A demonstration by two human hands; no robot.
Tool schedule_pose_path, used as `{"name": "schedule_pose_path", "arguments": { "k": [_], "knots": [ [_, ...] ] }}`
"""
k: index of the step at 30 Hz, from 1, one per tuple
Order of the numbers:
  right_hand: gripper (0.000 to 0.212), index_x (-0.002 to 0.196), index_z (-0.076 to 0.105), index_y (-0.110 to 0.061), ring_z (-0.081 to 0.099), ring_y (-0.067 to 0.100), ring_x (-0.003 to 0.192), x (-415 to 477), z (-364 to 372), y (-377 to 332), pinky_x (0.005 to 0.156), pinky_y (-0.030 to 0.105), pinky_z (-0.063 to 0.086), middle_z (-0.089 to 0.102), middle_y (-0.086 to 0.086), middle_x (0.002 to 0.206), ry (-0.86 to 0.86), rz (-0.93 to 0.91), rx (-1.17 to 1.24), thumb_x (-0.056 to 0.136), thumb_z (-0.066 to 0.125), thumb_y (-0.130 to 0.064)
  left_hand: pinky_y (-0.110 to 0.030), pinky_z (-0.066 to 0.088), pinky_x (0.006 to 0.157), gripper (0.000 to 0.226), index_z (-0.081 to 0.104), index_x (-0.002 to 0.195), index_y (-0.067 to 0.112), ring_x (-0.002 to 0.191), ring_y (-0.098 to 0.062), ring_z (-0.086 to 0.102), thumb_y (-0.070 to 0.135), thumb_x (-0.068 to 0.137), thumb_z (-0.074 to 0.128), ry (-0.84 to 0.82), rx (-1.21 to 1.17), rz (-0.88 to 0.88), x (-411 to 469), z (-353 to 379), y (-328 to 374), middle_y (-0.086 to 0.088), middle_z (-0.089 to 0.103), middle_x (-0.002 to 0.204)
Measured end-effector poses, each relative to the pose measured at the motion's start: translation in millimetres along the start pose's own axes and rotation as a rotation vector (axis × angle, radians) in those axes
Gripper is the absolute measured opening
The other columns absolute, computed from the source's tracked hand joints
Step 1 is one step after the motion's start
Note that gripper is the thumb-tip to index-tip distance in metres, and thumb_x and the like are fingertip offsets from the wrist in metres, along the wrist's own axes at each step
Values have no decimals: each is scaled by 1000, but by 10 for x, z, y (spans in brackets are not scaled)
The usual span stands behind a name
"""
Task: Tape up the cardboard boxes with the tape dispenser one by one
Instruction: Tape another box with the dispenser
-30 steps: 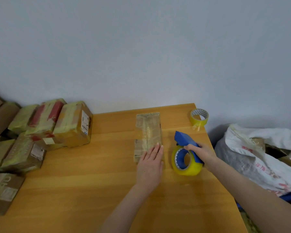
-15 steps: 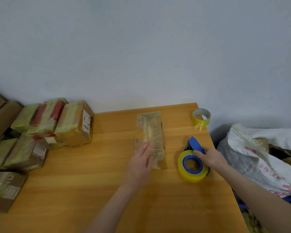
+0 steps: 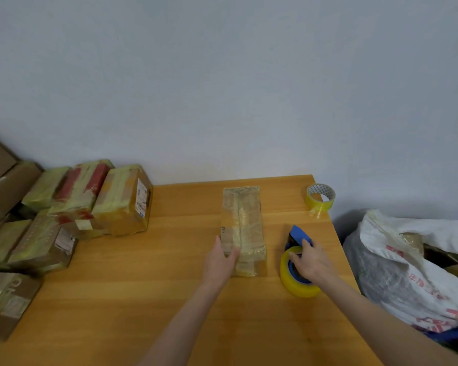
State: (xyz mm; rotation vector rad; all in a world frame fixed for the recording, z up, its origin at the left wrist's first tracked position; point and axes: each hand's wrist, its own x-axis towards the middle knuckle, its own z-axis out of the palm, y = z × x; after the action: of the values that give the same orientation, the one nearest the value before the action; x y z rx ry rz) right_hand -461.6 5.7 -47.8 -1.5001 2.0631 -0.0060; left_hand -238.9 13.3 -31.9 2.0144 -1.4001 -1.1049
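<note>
Slim oblong cardboard box (image 3: 242, 223), brown and wrapped in glossy clear tape, lying flat near the middle of the orange-brown wooden table (image 3: 143, 286), long axis pointing away from the person. The left hand (image 3: 219, 261) grips the box's near left corner, with the thumb laid across the top face and the other fingers along the left side. Just to the right of the box and apart from it, the blue plastic tape dispenser (image 3: 299, 235), loaded with yellow tape, rests on the table. The right hand (image 3: 312, 262) holds it, fingers curled over the loaded tape and the blue frame.

Far right corner of the table: a loose roll of yellow tape (image 3: 320, 199). Left edge: a heap of taped brown parcels (image 3: 90, 199), some with red bands and white labels. Beyond the right edge: a white woven sack (image 3: 407, 260) with red print. Behind: a plain pale grey wall (image 3: 222, 88).
</note>
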Motion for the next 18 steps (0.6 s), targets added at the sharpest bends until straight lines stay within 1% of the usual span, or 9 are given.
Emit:
{"name": "schedule_pose_path", "arguments": {
  "k": [2, 4, 6, 7, 8, 10, 12, 15, 18],
  "knots": [
    [59, 146, 31, -16, 28, 31, 141, -22, -55, -36, 109, 47, 35, 30, 11, 152, 53, -28, -39, 100, 37, -52, -38, 50, 97, 47, 44, 138, 16, 117, -16, 56, 32, 96, 55, -17, -25, 30, -24, 5, 92, 1, 59, 130],
    [63, 148, 31, -13, 30, 29, 141, -95, -133, -234, 110, 45, 35, 34, 11, 151, 100, -125, 41, 99, 38, -53, -36, 50, 96, 42, 46, 136, 17, 113, -16, 57, 31, 97, 54, -11, -11, 51, 3, 35, 149, 0, 60, 127],
    [69, 148, 30, -8, 40, 28, 135, -193, -174, -511, 105, 40, 41, 42, 11, 147, 5, -186, 232, 97, 44, -54, -35, 47, 99, 55, 43, 139, 13, 118, -21, 55, 42, 94, 55, 14, 14, 37, 39, 67, 189, -3, 57, 133],
    [70, 145, 33, -9, 50, 28, 126, -220, -156, -622, 98, 39, 46, 51, 10, 139, -41, -173, 291, 95, 46, -57, -32, 45, 99, 60, 43, 139, 12, 120, -24, 54, 47, 92, 56, 21, 41, 23, 54, 79, 208, -5, 56, 134],
    [70, 140, 38, -12, 58, 27, 114, -235, -123, -712, 91, 39, 51, 58, 9, 129, -48, -155, 278, 92, 47, -62, -29, 44, 95, 58, 46, 135, 13, 118, -25, 55, 49, 90, 57, 20, 61, 7, 46, 82, 247, -4, 57, 131],
    [70, 128, 44, -15, 64, 26, 97, -233, -64, -792, 78, 40, 56, 65, 6, 112, 5, -121, 149, 86, 47, -71, -29, 46, 80, 42, 56, 114, 17, 100, -21, 58, 49, 87, 60, 15, 92, -3, 56, 84, 287, 0, 63, 112],
    [67, 118, 48, -16, 64, 27, 95, -207, -55, -800, 74, 38, 56, 66, 6, 106, 32, -102, 71, 83, 49, -73, -27, 41, 69, 35, 58, 100, 17, 85, -16, 54, 47, 85, 64, 28, 114, -26, 71, 78, 306, 2, 62, 97],
    [60, 111, 53, -19, 64, 26, 93, -163, -61, -778, 67, 33, 50, 66, 4, 103, 27, -103, 73, 83, 51, -72, -28, 42, 65, 39, 61, 102, 12, 83, -18, 55, 46, 84, 66, 57, 135, -54, 120, 83, 254, 0, 61, 93],
    [42, 103, 57, -18, 63, 27, 91, -141, -41, -767, 69, 33, 48, 67, 5, 100, 50, -108, 106, 92, 50, -57, -34, 50, 68, 30, 62, 97, 10, 83, -23, 61, 39, 94, 54, 99, 204, -7, 133, 102, 232, -5, 66, 93]
  ]
}}
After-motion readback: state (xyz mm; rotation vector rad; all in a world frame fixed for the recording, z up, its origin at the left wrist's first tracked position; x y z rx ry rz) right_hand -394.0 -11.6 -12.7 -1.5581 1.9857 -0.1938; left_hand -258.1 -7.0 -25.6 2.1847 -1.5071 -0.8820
